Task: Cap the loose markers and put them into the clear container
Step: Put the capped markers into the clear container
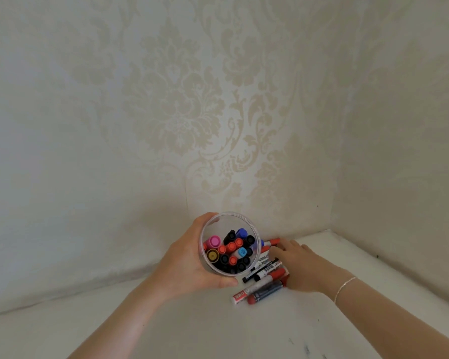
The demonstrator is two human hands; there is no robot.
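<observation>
The container (pixel 229 216) was clear, glossy plastic. The markers (pixel 266 283) had smooth plastic barrels with paper-like labels. The table (pixel 166 330) looked matt white and scuffed. The wallpaper (pixel 182 112) was matt with a faintly sheened damask.

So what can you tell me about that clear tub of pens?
The clear container is a round, see-through plastic tub with no lid, seen from above. The left hand grips its side. It is packed with upright capped markers: red, black, blue, pink, one gold. More markers lie on the table just right of it.
</observation>
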